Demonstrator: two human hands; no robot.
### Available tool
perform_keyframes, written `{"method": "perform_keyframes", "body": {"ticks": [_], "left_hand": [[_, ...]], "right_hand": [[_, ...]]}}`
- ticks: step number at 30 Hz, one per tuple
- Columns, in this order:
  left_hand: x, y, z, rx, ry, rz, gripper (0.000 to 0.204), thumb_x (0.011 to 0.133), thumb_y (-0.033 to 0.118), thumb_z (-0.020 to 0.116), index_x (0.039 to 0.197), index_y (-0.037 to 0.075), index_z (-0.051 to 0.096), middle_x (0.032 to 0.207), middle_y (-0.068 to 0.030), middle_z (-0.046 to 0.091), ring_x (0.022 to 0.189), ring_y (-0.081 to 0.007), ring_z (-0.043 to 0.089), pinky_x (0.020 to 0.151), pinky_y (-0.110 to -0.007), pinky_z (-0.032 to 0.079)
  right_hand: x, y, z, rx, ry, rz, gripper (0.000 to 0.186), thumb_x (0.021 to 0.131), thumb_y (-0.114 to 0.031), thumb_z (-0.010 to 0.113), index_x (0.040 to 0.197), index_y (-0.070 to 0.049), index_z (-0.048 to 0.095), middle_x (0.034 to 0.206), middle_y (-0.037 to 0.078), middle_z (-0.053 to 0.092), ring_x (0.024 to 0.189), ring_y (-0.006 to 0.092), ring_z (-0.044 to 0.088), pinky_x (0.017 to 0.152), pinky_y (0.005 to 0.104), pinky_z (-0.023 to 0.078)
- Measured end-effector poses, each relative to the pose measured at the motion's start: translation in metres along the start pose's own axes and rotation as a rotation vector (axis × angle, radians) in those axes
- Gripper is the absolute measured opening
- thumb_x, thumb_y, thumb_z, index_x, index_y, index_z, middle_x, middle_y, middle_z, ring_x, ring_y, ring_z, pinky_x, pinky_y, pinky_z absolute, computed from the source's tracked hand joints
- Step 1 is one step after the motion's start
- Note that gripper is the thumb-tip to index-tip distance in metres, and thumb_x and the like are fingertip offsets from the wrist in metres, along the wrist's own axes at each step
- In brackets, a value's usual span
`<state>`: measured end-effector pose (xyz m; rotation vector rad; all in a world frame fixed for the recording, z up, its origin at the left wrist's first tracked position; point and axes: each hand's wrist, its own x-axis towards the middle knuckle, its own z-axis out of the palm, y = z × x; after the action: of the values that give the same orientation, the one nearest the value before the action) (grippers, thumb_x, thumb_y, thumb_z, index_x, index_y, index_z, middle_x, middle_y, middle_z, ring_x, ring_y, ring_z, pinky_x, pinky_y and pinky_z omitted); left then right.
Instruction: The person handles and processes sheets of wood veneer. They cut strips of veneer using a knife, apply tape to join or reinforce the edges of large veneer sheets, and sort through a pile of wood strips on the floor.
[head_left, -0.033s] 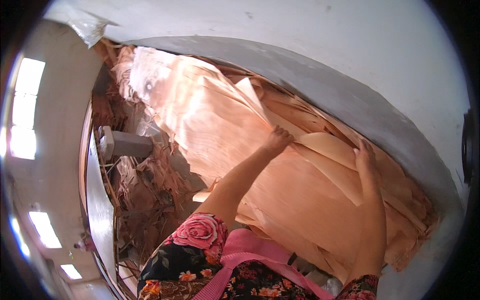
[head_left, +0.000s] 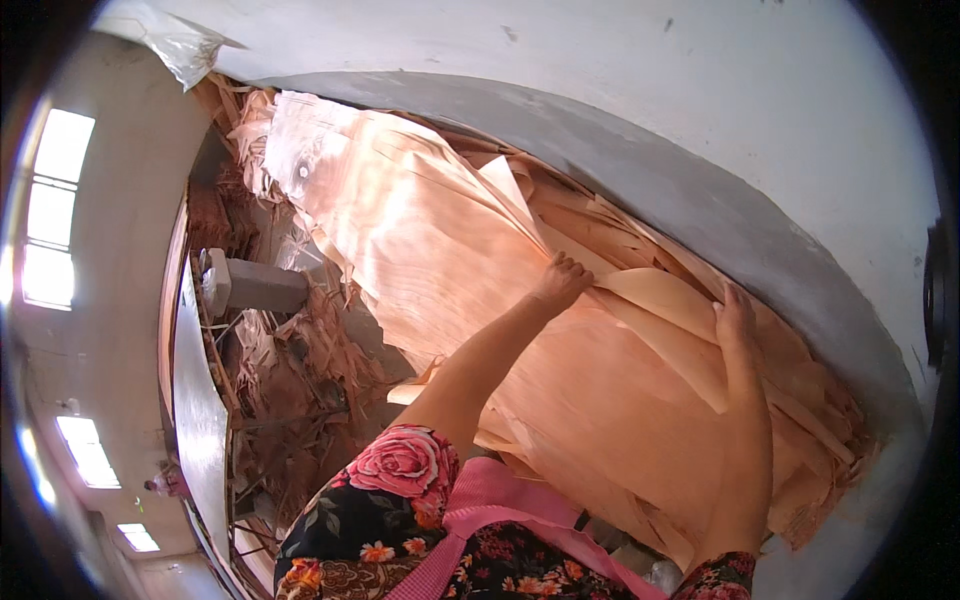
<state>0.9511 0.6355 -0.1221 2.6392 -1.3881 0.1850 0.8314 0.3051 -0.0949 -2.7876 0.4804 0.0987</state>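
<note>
A large sheet of thin wood veneer (head_left: 420,240), pale orange-brown, lies on top of a pile of such sheets. My left hand (head_left: 563,283) is closed on the far edge of this sheet, about its middle. Farther right, my right hand (head_left: 735,318) grips the same far side, where the veneer is lifted and curls over. Between my two hands a curled, lighter fold (head_left: 655,293) shows. Both forearms reach across the sheet, and the right thumb and fingertips are only partly visible.
A wall with a grey lower band (head_left: 600,150) runs along the pile's far side. Torn veneer scraps (head_left: 290,365) heap on the left, around a grey block-like post (head_left: 262,286). Beyond them stands a long pale panel (head_left: 200,400). A plastic sheet (head_left: 185,50) hangs at the upper left.
</note>
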Motion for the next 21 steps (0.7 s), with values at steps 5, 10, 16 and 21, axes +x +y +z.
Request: {"method": "perform_keyframes", "body": {"ticks": [5, 10, 16, 21], "left_hand": [[0.014, -0.003, -0.005, 0.036, 0.023, 0.068, 0.013, 0.070, 0.012, 0.052, 0.080, 0.016, 0.060, 0.069, -0.0004, 0.054, 0.075, -0.0195, 0.054, 0.082, -0.038, 0.038], [0.041, -0.048, -0.010, -0.113, 0.057, 0.281, 0.012, 0.070, 0.015, 0.055, 0.081, 0.014, 0.061, 0.075, -0.0036, 0.059, 0.081, -0.0219, 0.055, 0.081, -0.036, 0.037], [0.051, -0.086, -0.005, -0.038, -0.336, 0.137, 0.015, 0.075, 0.009, 0.048, 0.070, 0.006, 0.062, 0.072, -0.0148, 0.061, 0.072, -0.0289, 0.058, 0.066, -0.041, 0.045], [0.011, -0.093, -0.009, -0.043, -0.211, 0.319, 0.014, 0.074, 0.013, 0.049, 0.084, 0.006, 0.057, 0.080, -0.0087, 0.057, 0.079, -0.0231, 0.055, 0.073, -0.038, 0.043]], "right_hand": [[0.007, 0.003, 0.011, -0.093, -0.092, 0.107, 0.054, 0.077, -0.011, 0.061, 0.126, -0.007, 0.039, 0.130, 0.013, 0.039, 0.118, 0.0291, 0.037, 0.096, 0.0409, 0.034], [0.006, -0.031, -0.010, -0.026, -0.157, 0.132, 0.058, 0.078, -0.004, 0.057, 0.130, -0.007, 0.032, 0.133, 0.013, 0.034, 0.121, 0.0298, 0.033, 0.099, 0.0398, 0.031], [-0.009, -0.072, -0.014, 0.770, -0.258, 0.524, 0.042, 0.091, -0.017, 0.041, 0.130, -0.004, 0.033, 0.133, 0.011, 0.033, 0.117, 0.0234, 0.036, 0.097, 0.0307, 0.031], [-0.011, -0.057, -0.001, -0.021, -0.011, 0.421, 0.044, 0.087, -0.027, 0.047, 0.127, -0.008, 0.038, 0.133, 0.010, 0.036, 0.122, 0.0267, 0.034, 0.100, 0.0336, 0.028]]}}
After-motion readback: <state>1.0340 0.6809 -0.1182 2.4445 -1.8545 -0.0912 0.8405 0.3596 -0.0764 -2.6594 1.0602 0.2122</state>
